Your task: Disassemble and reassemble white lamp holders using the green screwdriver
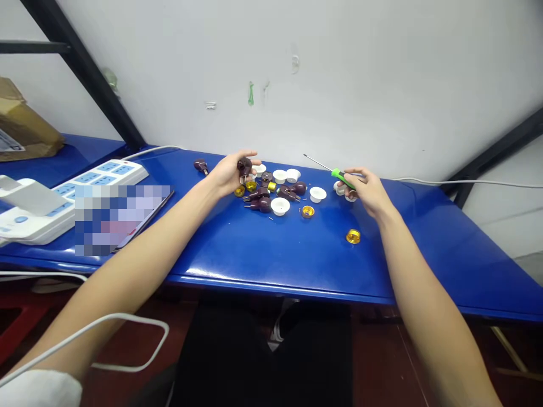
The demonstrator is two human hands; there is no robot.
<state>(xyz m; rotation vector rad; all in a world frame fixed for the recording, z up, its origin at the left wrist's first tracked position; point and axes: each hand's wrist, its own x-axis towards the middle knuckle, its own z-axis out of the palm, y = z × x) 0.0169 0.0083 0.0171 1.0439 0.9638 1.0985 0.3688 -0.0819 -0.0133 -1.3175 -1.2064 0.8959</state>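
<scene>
Maroon two-pin plug body [244, 165] is held above the blue tabletop [271, 254] in the partly curled left hand [229, 170], while the right hand [365, 187] closes around a green-handled screwdriver [339, 175], shaft raised, apparently so its tip clears the white cups [280, 207].

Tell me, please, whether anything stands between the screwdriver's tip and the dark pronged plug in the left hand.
Only fingertips of the left hand extend past the dark pronged plug toward the green-handled screwdriver; nothing else visible stands between.

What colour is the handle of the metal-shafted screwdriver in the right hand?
The screwdriver handle is green and black, best seen in the head view.
</scene>
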